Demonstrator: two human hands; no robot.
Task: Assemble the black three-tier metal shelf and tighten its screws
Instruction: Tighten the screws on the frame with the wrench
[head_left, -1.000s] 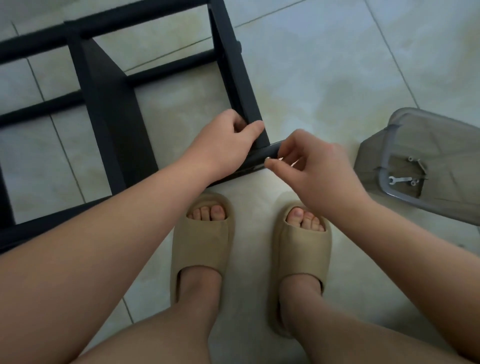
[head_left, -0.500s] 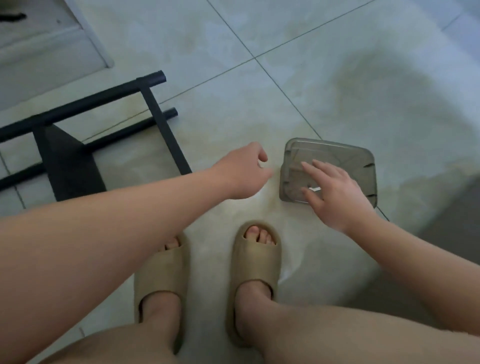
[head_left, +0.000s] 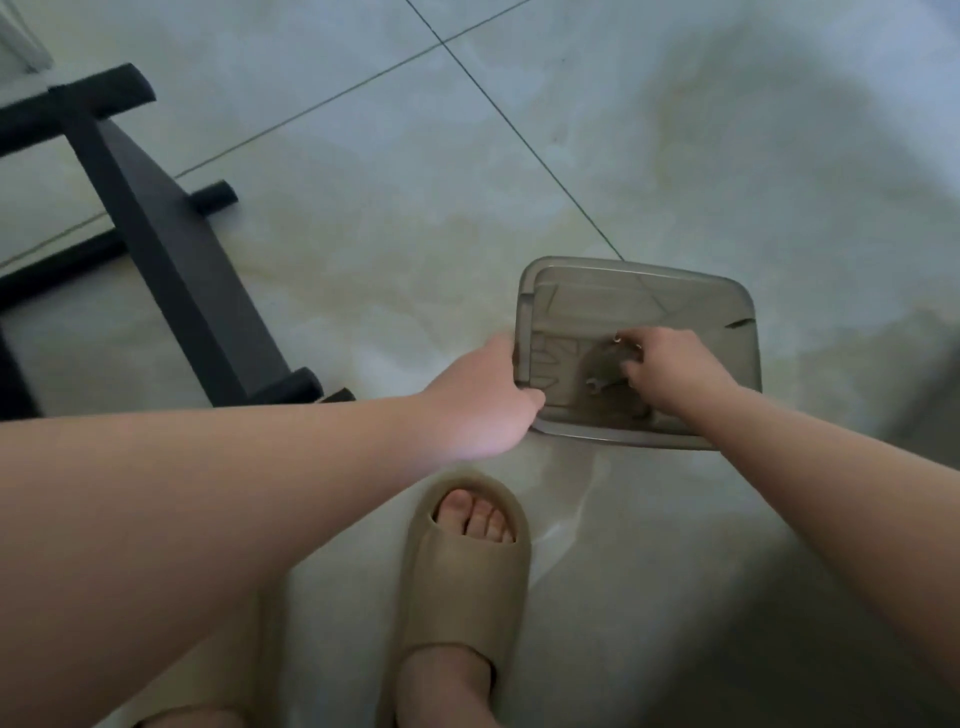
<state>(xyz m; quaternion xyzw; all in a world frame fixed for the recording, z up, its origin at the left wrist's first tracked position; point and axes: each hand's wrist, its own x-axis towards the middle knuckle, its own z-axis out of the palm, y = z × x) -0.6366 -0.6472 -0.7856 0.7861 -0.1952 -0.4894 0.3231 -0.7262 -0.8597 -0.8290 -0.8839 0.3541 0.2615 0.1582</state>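
Both hands at the parts container, shelf frame parked off to the left.

Nearest: beige slide sandal (head_left: 467, 587) on the foot, below and between the two forearms. Left hand (head_left: 483, 395) grips the left wall of the smoky translucent plastic container (head_left: 639, 270), thumb at its near-left corner, fingers mostly hidden by the wall. Right hand (head_left: 670, 369) is down inside the container with fingers curled; can't tell if it's pinching anything. Small flat wrench (head_left: 596, 385) lies just left of its fingertips, small metal rings (head_left: 617, 339) just beyond them. Black metal shelf frame (head_left: 171, 270) lies on the tiled floor (head_left: 363, 156) left of and beyond the left hand, not touched.
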